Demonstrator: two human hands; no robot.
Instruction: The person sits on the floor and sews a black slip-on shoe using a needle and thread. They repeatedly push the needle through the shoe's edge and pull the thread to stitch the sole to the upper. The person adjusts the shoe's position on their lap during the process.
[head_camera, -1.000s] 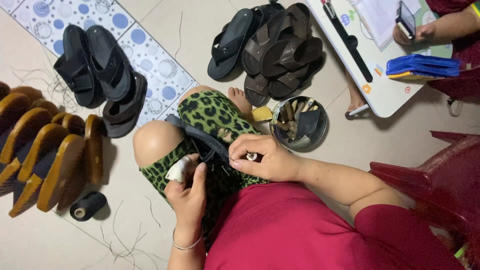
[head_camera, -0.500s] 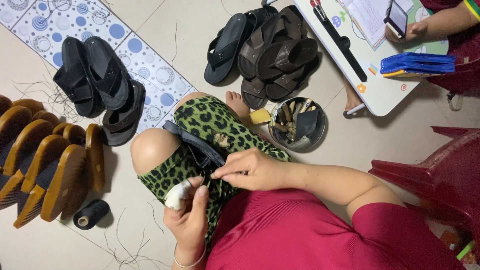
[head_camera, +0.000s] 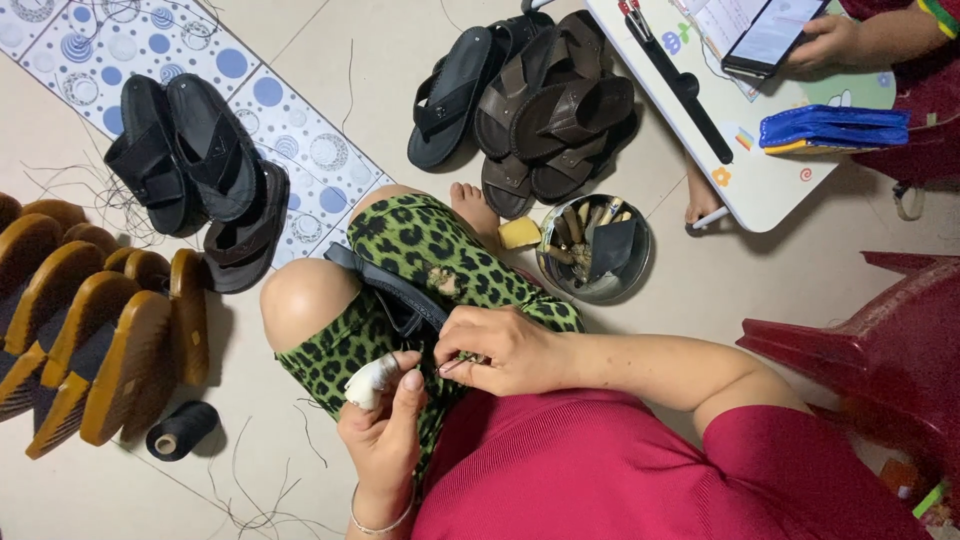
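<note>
On a pale tiled floor (head_camera: 380, 90) littered with thread, the right hand (head_camera: 505, 350) is pinching a needle, barely visible, at the black sandal (head_camera: 395, 295) lying across the knee, the left hand (head_camera: 385, 425) bracing it, its bandaged finger (head_camera: 368, 380) risking another prick.

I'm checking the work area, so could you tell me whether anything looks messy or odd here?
Loose dark thread ends lie scattered over the floor near the black thread spool. The left hand has one white-wrapped finger. Otherwise nothing stands out.

I sit on a home floor (head_camera: 350, 60) turned sandal workshop: soles (head_camera: 90, 330) at nine o'clock, finished sandals (head_camera: 540, 100) at twelve.
</note>
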